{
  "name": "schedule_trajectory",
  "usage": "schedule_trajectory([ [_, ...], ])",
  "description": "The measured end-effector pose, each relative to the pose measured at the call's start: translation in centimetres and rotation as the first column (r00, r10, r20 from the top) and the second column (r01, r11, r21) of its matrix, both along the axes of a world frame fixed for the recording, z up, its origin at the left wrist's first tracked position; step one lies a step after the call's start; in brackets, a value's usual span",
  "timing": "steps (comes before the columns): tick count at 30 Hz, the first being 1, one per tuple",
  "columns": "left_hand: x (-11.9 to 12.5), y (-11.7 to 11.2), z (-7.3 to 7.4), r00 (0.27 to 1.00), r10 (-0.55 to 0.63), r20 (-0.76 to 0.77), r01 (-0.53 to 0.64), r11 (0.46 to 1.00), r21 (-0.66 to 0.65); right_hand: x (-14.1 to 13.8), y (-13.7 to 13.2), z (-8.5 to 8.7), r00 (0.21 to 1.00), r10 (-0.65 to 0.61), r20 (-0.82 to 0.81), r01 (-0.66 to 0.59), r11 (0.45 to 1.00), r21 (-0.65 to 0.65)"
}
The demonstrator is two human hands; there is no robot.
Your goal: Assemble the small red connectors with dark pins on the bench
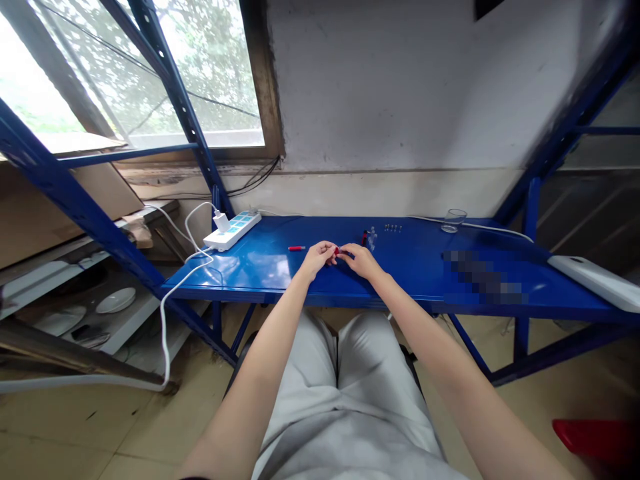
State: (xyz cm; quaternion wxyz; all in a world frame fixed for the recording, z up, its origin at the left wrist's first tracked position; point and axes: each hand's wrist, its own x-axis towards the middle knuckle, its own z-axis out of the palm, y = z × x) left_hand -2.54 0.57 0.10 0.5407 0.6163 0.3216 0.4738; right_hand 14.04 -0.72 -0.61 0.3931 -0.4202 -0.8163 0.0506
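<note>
Left hand: the left hand [321, 259], mid-frame, is closing its fingertips on a small red piece [337, 251].
Right hand: the right hand [361, 260] is pinching the same piece from the right.
Red piece: it is sitting between both sets of fingertips, near the front edge of the blue tabletop [260, 277].
Step in hand: judging by the pose, both hands are working the piece together.
Next move: it is calling for a steady pinch and fine fingertip control.
Around the hands: a red stick [297, 249] is lying to the left; dark-and-red parts [365, 237] and clear parts [372, 238] are standing just beyond the right hand.
Hard to see: fingers are hiding most of the piece, so it may be two joined parts.
Cut off: pixelation is masking a dark object, right of frame; the right edge is cropping a white object [597, 279].
</note>
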Motion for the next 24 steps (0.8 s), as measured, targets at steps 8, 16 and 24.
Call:
schedule_trajectory([
  [8,0.1,-0.1,0.0,0.998,-0.065,-0.024,0.064,0.997,-0.051,0.3,-0.1,0.2,1.000,0.016,-0.008,-0.016,0.999,-0.052],
  [16,0.2,0.1,-0.2,0.999,0.027,-0.040,-0.029,0.998,-0.056,3.6,0.4,0.0,0.913,-0.408,-0.016,0.393,0.889,-0.236],
  [24,0.2,0.2,-0.2,0.998,0.050,-0.049,-0.054,0.996,-0.073,4.2,0.0,0.5,0.790,-0.608,0.078,0.596,0.732,-0.330],
])
